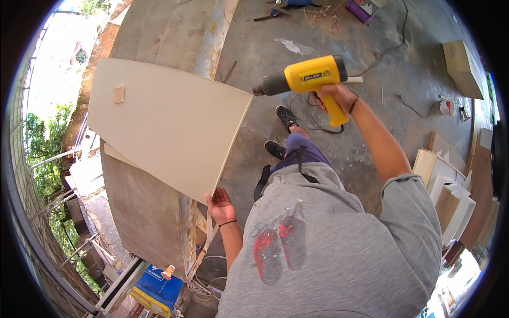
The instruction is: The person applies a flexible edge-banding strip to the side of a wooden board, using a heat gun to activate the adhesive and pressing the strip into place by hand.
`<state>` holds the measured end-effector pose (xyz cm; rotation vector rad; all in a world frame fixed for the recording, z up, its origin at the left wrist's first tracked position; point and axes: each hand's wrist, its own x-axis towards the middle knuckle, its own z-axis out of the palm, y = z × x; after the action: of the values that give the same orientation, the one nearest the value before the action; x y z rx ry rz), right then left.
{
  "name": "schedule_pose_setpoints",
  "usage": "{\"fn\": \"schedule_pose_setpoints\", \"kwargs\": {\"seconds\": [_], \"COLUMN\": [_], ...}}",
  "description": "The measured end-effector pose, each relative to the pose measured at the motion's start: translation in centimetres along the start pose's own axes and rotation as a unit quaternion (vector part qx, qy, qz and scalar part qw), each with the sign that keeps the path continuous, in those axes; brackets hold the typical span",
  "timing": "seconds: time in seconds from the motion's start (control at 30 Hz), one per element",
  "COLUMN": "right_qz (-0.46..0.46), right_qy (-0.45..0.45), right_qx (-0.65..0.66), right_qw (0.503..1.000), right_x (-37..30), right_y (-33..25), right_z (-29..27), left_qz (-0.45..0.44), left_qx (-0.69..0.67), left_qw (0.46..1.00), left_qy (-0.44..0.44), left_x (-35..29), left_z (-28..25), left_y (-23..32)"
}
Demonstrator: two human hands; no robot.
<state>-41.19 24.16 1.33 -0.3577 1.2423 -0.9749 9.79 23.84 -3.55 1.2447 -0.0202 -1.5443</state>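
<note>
A pale, flat board [167, 122] with a tapered outline lies on the workbench. A light edge strip [209, 233] hangs down from its near corner. My left hand [221, 206] is at that corner, palm up, fingers stretched out and thumb apart beside the strip. It appears to touch the strip without closing round it. In my right hand [336, 98] is a yellow and black heat gun [313, 74], gripped by its handle. The gun's dark nozzle points left, close to the board's far right corner. A small tan square piece [119, 94] sits on the board.
Under the board is a worn brown bench [143, 196] with a chipped edge. A blue and yellow box [156, 289] stands at lower left beside coiled cable. The gun's cord [313, 124] loops across the floor near my feet. Boards and offcuts [450, 201] are stacked at right.
</note>
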Motion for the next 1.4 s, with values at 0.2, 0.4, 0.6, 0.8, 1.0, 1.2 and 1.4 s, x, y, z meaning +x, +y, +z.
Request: {"fn": "schedule_pose_setpoints", "kwargs": {"seconds": [0.2,0.4,0.6,0.8,1.0,1.2,1.4], "right_qz": [0.006,-0.014,-0.010,-0.021,-0.050,-0.065,-0.078], "right_qy": [0.006,0.046,0.024,0.041,0.070,0.068,0.077], "right_qx": [0.023,0.058,0.041,0.085,0.090,0.072,0.061], "right_qw": [1.000,0.997,0.999,0.995,0.992,0.993,0.992], "right_x": [-0.9,0.3,-1.3,-3.2,-2.6,-3.0,-2.4], "right_y": [1.2,1.0,2.0,5.6,8.3,9.8,9.6], "right_z": [0.2,0.9,1.7,2.7,4.1,4.3,4.1], "left_qz": [0.004,0.000,0.007,0.013,0.026,0.029,0.021], "left_qx": [-0.008,-0.001,-0.015,-0.032,-0.017,-0.005,-0.010], "left_qw": [1.000,1.000,1.000,0.999,0.999,0.999,1.000], "left_qy": [0.005,0.004,0.017,0.029,0.024,0.014,-0.005], "left_x": [0.1,0.4,0.1,0.5,0.7,0.6,0.9], "left_z": [0.0,-0.1,0.3,0.5,0.3,0.6,0.3], "left_y": [-0.4,-0.6,-0.8,-1.6,-1.7,-1.8,-1.7]}}
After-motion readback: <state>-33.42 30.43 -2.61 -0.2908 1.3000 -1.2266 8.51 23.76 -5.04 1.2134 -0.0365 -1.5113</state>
